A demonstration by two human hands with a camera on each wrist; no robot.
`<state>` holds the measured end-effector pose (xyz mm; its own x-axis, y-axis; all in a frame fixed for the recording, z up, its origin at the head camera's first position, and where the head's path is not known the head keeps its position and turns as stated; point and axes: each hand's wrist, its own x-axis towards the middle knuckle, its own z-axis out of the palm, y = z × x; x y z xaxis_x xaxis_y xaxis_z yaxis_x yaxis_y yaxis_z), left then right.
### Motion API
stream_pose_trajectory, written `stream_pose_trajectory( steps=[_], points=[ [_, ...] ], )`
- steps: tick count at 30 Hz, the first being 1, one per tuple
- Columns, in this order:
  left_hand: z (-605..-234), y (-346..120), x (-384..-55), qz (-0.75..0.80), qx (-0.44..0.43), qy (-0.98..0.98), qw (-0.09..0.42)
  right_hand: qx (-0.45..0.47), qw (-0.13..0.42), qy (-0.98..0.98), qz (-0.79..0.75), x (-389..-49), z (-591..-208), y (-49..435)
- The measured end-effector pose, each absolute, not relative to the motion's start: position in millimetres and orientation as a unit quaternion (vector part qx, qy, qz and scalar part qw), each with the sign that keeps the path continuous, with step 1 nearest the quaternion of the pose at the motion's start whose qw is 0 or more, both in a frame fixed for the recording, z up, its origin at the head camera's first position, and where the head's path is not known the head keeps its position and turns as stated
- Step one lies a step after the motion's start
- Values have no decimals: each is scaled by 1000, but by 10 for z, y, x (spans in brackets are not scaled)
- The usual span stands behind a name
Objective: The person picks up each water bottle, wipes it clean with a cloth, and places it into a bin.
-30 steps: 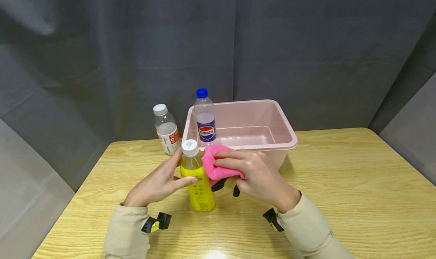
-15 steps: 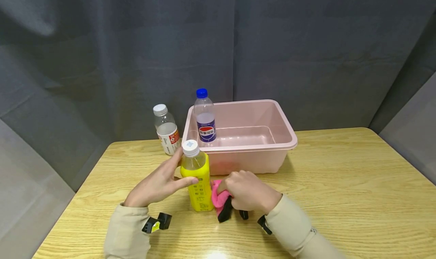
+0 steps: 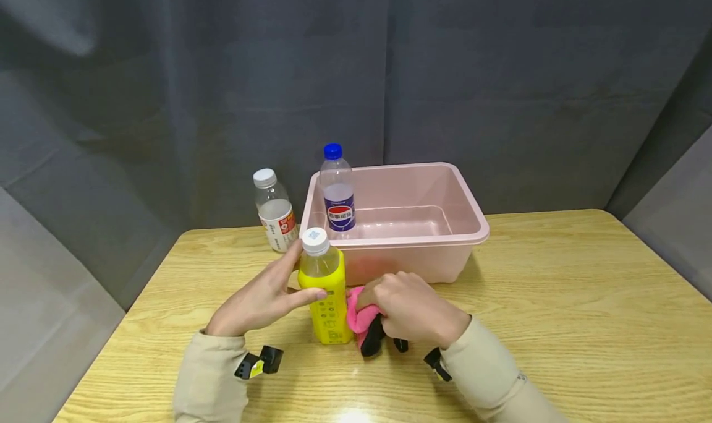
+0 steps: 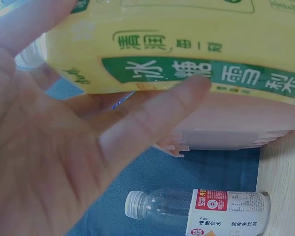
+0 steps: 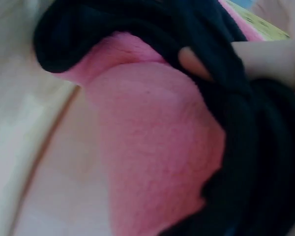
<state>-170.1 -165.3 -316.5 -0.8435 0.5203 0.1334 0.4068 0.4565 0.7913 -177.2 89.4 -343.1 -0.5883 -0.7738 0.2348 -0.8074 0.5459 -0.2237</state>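
A yellow-labelled drink bottle (image 3: 328,305) with a white cap stands upright on the table. My left hand (image 3: 264,302) steadies it, thumb across the front and fingers around the far side near the shoulder; the left wrist view shows its label (image 4: 167,69) close up. In my right hand (image 3: 411,305) is a bunched pink cloth (image 3: 360,315) with black edging, held low against the bottle's right side. Folds of the same cloth (image 5: 152,132) fill the right wrist view, fingertips gripping its black border.
Behind the bottle sits a pale pink plastic basin (image 3: 400,259). A blue-capped Pepsi bottle (image 3: 339,203) is upright inside it, at the left end. To the basin's left, a white-capped bottle (image 3: 278,225) stands on the wooden table (image 3: 556,299). A dark curtain (image 3: 500,89) hangs behind.
My right hand has brought the cloth down from the bottle's upper right side to its lower right side. The left hand keeps the same hold, and the bottle stays in place.
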Motion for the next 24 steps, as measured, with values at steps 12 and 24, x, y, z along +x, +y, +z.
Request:
stream_pose_trajectory(
  steps=[12,24],
  points=[
    [-3176,-1660,-1696,443,273,852,60,452,260,-826,214,-1666,-3136,1020],
    [-3179,-1662,-1698,446,273,850,60,456,261,-825,210,-1673,-3140,1010]
  ],
)
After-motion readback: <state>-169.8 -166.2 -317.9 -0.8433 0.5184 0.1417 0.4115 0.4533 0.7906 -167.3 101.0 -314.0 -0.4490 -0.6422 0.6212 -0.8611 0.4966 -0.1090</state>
